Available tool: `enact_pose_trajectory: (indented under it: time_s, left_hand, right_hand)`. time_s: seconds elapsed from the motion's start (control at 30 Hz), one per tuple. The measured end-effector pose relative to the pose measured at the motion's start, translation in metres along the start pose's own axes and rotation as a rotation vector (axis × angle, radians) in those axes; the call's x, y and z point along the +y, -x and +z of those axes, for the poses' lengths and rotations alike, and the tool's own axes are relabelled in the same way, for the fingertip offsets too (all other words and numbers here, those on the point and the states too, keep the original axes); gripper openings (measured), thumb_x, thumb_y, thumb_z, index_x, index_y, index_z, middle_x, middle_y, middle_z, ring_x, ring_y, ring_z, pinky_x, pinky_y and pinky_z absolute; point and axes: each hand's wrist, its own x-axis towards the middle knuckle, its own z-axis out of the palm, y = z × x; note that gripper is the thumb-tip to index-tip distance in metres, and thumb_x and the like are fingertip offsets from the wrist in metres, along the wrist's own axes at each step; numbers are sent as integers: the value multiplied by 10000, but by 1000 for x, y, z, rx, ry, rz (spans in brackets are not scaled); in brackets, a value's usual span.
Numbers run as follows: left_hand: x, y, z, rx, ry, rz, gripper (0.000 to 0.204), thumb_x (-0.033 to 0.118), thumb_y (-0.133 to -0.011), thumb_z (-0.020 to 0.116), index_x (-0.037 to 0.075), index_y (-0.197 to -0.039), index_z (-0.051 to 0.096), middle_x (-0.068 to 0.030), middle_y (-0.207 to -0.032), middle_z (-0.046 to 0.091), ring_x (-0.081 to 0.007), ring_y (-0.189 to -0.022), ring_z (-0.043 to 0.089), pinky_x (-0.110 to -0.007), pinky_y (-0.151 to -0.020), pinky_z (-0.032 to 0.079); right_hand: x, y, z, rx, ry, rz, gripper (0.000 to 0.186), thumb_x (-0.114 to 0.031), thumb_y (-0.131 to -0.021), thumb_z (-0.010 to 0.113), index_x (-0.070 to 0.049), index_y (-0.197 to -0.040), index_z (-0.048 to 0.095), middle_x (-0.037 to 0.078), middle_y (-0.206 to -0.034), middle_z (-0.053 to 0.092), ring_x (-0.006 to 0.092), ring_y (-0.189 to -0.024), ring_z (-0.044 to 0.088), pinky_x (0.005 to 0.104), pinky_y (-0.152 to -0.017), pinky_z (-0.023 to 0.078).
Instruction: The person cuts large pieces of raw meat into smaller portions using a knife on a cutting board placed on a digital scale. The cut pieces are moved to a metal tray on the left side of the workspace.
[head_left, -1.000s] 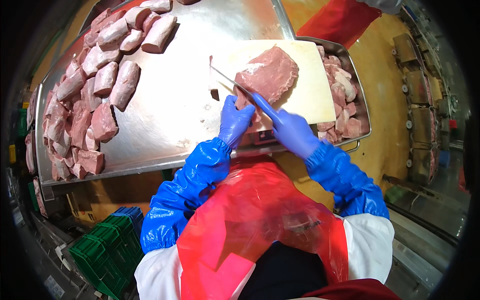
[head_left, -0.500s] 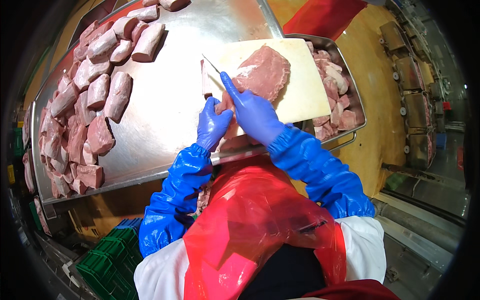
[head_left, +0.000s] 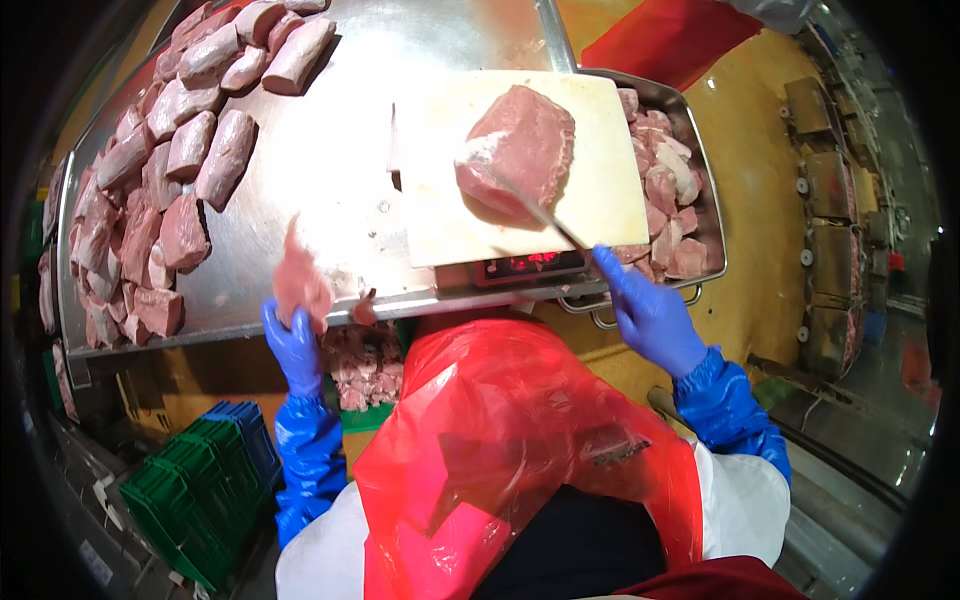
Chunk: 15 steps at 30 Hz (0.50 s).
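Note:
My right hand (head_left: 652,318), in a blue glove, is closed round a knife (head_left: 556,225); its blade points up and left, the tip at the meat. A large slab of pink meat (head_left: 522,145) lies on the white cutting board (head_left: 435,225). Out to the left, my left hand (head_left: 293,348) pinches a thin, ragged meat trimming (head_left: 300,278) over the table's front edge. A small meat scrap (head_left: 364,307) shows beside it, though I cannot tell whether it lies on the edge or is falling. Below sits a green crate (head_left: 366,418) of meat trimmings.
Several meat pieces (head_left: 185,150) are heaped on the left of the steel table (head_left: 340,180). A metal tray (head_left: 718,225) with meat chunks stands right of the board. A lit red display (head_left: 530,264) sits under the board's front edge. Green crates (head_left: 195,495) stand low at left.
My left hand has swung left and toward me, carrying the trimming away from the board. My right hand has drawn the knife right and back. The slab now lies with neither hand on it.

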Motion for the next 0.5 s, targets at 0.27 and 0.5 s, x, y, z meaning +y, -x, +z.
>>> enact_pose_trajectory:
  time_s: [0.27,0.5]
  left_hand:
    - [122,19,159,-522,-228,241,246,159,-921,681,52,-1142,689,-121,-883,660,-202,-807,623,-349,-759,507]
    - [172,-180,338,-853,-829,878,479,492,-914,572,151,-1235,673,-162,-1106,692,-375,-1075,640,-453,-953,497]
  right_hand:
    - [50,-18,28,409,-946,353,697,-58,-1029,509,-198,-1637,197,11,-788,554,54,-656,451,265,-559,438]
    - [19,-14,43,299,-1302,365,767,-40,-1035,495,-259,-1644,83,20,-790,579,48,-551,488,201,-473,437]
